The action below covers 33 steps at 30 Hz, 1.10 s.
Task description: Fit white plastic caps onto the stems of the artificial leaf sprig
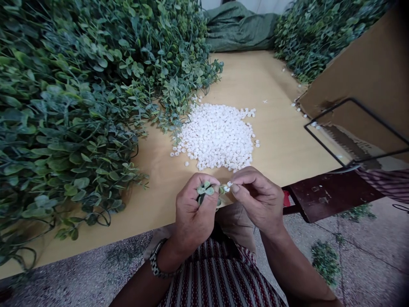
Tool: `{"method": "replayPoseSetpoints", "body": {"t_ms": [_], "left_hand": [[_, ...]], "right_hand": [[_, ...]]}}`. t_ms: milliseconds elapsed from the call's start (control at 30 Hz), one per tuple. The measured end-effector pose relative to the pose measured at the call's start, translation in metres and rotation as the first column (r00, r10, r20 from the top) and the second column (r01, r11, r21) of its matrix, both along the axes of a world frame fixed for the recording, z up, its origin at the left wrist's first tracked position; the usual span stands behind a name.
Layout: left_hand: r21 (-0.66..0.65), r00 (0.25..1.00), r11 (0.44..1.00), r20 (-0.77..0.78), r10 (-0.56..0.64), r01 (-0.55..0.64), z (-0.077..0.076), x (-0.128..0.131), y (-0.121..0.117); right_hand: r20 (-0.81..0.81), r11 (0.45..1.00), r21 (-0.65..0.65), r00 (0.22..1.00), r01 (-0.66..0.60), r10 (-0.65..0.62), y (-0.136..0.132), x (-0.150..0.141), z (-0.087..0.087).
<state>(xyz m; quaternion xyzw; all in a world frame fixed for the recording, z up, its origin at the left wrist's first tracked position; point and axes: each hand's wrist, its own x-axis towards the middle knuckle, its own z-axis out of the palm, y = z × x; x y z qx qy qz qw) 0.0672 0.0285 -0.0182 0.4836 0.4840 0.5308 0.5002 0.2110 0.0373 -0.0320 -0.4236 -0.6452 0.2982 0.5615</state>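
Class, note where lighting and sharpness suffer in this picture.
Head view: the pile of small white pieces looks nearly washed out; head view: the leafy sprigs soften toward the left edge; head view: the cardboard darkens toward the black upper-right corner; head view: the left hand and right hand look sharper.

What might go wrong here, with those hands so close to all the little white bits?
The right hand pinches a tiny white bit, which might slip and drop. The loose white pile lies just beyond the left hand, so a knock could scatter it. The leafy heap reaches the pile's edge, so tugging it might drag bits along.
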Motion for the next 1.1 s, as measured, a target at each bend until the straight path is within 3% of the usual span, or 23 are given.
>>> {"method": "replayPoseSetpoints", "body": {"t_ms": [167,433,767,1100], "left_hand": [[0.135,0.997,0.99,-0.063,0.051,-0.043,-0.002,-0.001,-0.002],[0.242,0.987,0.966,-0.152,-0.057,0.092,-0.002,-0.003,-0.001],[0.128,0.996,0.992,-0.087,-0.006,0.018,-0.001,-0.002,0.0],[0.192,0.989,0.977,-0.096,0.117,-0.097,-0.004,0.003,-0.003]], "right_hand": [[-0.044,0.998,-0.059,0.999,-0.01,0.008,-0.002,-0.005,0.0],[-0.176,0.993,-0.107,0.984,-0.056,0.036,-0.004,-0.007,-0.002],[-0.23,0.977,-0.206,0.973,-0.054,0.005,-0.004,-0.006,-0.005],[-0.154,0.988,-0.153,0.988,0.004,-0.028,-0.006,-0.012,-0.001]]}}
